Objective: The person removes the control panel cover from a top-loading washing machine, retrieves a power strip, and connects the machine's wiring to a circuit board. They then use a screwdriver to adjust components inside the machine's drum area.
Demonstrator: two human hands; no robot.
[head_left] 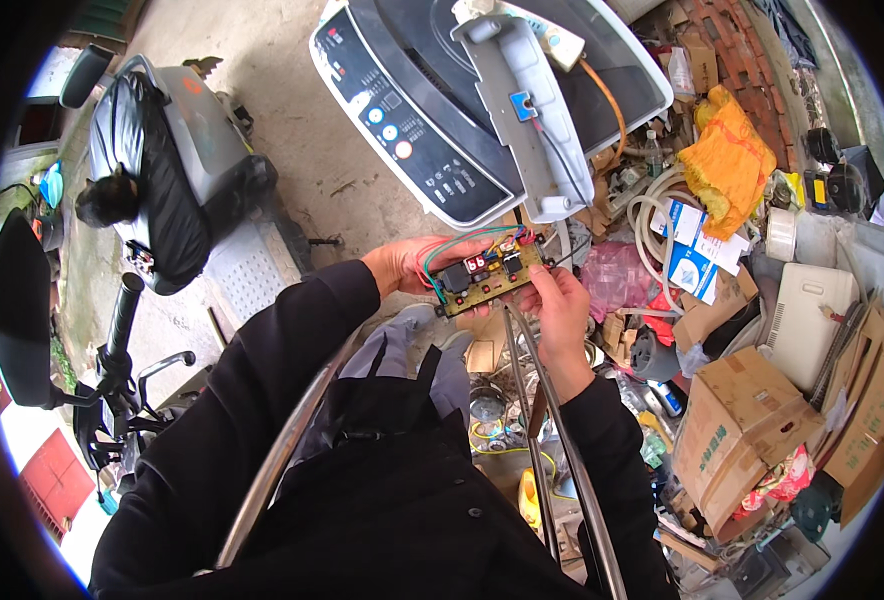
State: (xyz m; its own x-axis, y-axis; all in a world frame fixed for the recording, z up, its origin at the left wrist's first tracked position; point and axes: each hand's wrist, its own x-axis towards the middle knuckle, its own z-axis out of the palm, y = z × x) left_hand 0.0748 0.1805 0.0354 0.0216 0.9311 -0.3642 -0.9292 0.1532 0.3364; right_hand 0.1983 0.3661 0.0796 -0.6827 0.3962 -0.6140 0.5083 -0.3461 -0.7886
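In the head view I hold a circuit board (487, 275) with a red digit display, push buttons and coloured wires between both hands. My left hand (402, 262) grips its left side, fingers mostly hidden behind it. My right hand (560, 315) grips the right end, thumb on the board's face. Just above, a washing machine top (410, 140) with a button panel carries a long grey plastic housing (552, 170). A white plastic piece with an orange cable (557, 40) lies near that housing. Metal tubes (572, 480) run below my hands on either side of my body.
On the left stands a scooter (112, 370) with a black-covered seat (162, 220) and a dark furry shape (102, 195) on it. On the right are piled cardboard boxes (732, 420), coiled hoses (652, 210), an orange sack (722, 160) and a beige casing (802, 320). Bare concrete (262, 80) shows behind.
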